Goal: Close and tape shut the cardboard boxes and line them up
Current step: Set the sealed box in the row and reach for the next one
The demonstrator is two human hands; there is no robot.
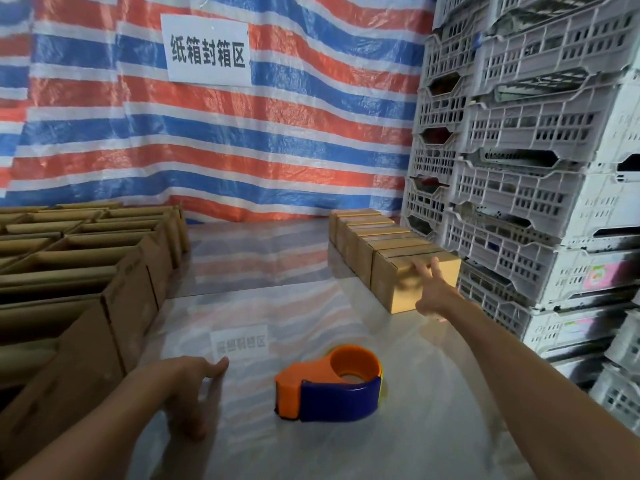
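A row of closed cardboard boxes runs along the right side of the table. The nearest box ends the row. My right hand reaches out with fingers spread and rests against that box's near top corner, holding nothing. My left hand hovers low over the table at the lower left, fingers apart and empty. An orange and blue tape dispenser lies on the table between my arms. Several open, unsealed cardboard boxes crowd the left side.
The shiny table top is covered in reflective film. Stacks of white plastic crates rise on the right, close behind the box row. A striped red, white and blue tarp with a white sign hangs at the back.
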